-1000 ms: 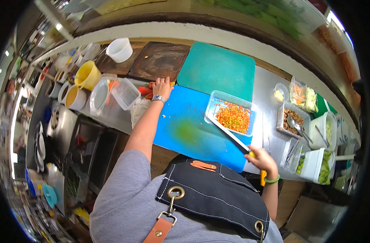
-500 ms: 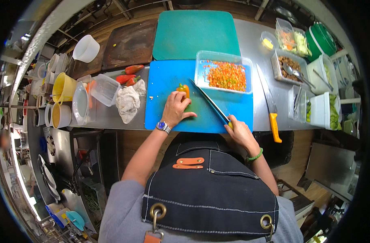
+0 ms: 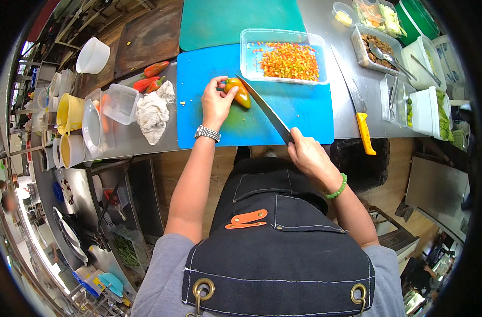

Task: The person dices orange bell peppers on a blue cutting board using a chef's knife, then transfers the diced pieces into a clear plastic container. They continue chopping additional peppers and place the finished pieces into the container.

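Observation:
An orange-green pepper (image 3: 239,95) lies on the blue cutting board (image 3: 193,119). My left hand (image 3: 215,104) grips it near its stem end, thumb on top and fingers bent round the far side. In my right hand (image 3: 312,160) is a chef's knife (image 3: 268,112), its long blade slanting up and left so the tip comes close to the stem. The knife's handle is mostly covered by my fingers. Beyond the blade, a clear plastic container (image 3: 246,48) rests on the board's far right part, holding finely diced red, orange and green pepper (image 3: 289,61).
Left of the board are a crumpled white cloth (image 3: 152,117), several red peppers (image 3: 146,83) and plastic tubs (image 3: 92,56). A second knife with a yellow handle (image 3: 365,133) lies to the right, blade pointing away. Farther right stand food containers (image 3: 375,63). A green board (image 3: 241,21) adjoins behind.
My left hand has shifted from covering the pepper to gripping its stem end, leaving most of the pepper visible. The knife stays in my right hand. The whole view has shifted.

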The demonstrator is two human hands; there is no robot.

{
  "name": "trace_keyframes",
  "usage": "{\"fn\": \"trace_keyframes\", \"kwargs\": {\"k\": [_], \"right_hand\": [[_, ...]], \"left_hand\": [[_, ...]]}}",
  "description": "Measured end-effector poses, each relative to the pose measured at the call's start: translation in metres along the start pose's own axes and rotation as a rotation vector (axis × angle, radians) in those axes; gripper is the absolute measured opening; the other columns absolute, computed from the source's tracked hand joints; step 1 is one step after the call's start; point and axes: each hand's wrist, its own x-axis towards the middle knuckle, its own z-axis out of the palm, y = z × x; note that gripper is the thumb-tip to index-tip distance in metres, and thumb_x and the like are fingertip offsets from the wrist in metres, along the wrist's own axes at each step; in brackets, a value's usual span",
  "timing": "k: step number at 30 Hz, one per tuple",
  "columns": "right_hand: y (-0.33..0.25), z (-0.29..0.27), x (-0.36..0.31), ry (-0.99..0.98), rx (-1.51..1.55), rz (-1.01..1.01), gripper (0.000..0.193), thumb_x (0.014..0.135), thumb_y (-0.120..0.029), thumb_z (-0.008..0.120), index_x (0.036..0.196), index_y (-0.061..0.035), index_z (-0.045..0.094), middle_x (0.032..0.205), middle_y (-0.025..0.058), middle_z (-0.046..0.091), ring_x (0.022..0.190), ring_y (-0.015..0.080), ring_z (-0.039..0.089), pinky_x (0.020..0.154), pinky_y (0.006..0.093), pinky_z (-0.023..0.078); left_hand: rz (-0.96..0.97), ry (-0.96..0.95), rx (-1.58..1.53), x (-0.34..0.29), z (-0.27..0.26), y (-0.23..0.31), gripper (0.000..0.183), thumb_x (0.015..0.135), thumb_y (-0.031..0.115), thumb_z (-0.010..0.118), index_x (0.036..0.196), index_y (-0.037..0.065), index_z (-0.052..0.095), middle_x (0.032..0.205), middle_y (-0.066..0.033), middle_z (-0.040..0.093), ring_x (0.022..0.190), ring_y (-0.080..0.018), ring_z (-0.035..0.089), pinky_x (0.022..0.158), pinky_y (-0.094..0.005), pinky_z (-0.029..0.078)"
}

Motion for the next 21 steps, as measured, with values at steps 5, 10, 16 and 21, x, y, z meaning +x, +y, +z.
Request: {"fn": "trace_keyframes", "kwargs": {"k": [5,10,16,21], "right_hand": [[0.003,-0.002,-0.008,0.095,-0.082,-0.034,0.014,0.096,-0.015,0.05,0.101,-0.0034,0.045,0.076,0.0276,0.066,0.077,0.0497,0.064,0.068,0.0594,0.051],[-0.003,-0.01,-0.023,0.129,-0.126,-0.063,0.013,0.095,-0.014,0.052,0.102,-0.005,0.046,0.072,0.0248,0.066,0.068,0.0479,0.064,0.06,0.0586,0.052],[-0.011,-0.02,-0.028,0.117,-0.124,-0.07,0.014,0.093,-0.014,0.055,0.102,-0.0059,0.047,0.069,0.0243,0.065,0.065,0.0468,0.065,0.058,0.0575,0.052],[-0.012,-0.019,-0.026,0.088,-0.121,-0.065,0.014,0.093,-0.013,0.055,0.102,-0.0057,0.047,0.069,0.0246,0.065,0.066,0.0471,0.065,0.058,0.0581,0.052]], "left_hand": [[0.035,0.055,-0.057,0.001,0.015,0.014,0.032,0.092,0.02,0.074,0.119,0.005,0.066,0.104,-0.0043,0.071,0.07,-0.0053,0.063,0.056,-0.0225,0.053],[0.091,0.166,-0.144,-0.007,0.019,0.024,0.026,0.091,0.014,0.073,0.113,0.004,0.065,0.098,-0.0083,0.069,0.069,-0.0137,0.063,0.064,-0.0295,0.053],[0.225,0.198,0.077,-0.002,0.012,0.016,0.024,0.086,0.006,0.071,0.109,0.005,0.062,0.102,-0.0096,0.058,0.071,-0.016,0.06,0.063,-0.0291,0.054],[0.091,0.157,-0.057,0.002,0.011,0.022,0.028,0.08,0.005,0.075,0.103,0.004,0.06,0.099,-0.0085,0.059,0.069,-0.0135,0.059,0.063,-0.0275,0.054]]}}
